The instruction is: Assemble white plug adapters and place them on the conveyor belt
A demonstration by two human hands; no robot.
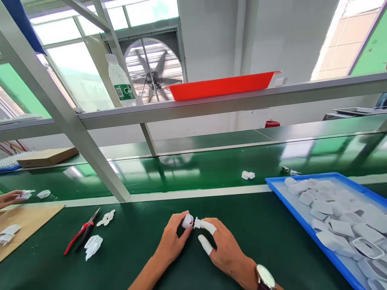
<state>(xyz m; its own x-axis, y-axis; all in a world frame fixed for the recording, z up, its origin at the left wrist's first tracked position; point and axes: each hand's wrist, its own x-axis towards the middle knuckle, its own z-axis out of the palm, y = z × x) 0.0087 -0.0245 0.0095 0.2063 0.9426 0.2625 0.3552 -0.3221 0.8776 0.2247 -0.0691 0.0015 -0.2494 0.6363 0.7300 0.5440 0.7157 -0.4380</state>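
Note:
My left hand [173, 237] is closed on a small white plastic housing [188, 220], pinched between thumb and fingers just above the green work surface. A thin reddish bit shows between this housing and a small white plastic part [197, 223] to its right. White finger cots cover the thumb and index finger of my right hand [226, 247]. Its index fingertip touches the small white part, while the thumb stands apart from it. To the left of my hands lie pliers [83, 233] with red and black handles, a flat white part [106, 217] and a white plastic piece [93, 245].
At right, a blue tray [302, 215] holds many white plastic covers. A green conveyor belt [205, 171] runs behind the bench, carrying small white parts [248, 175]. A slanting frame post [75, 129] rises at left. Another person's hand [10, 198] is at the left edge, above brown cardboard [27, 225].

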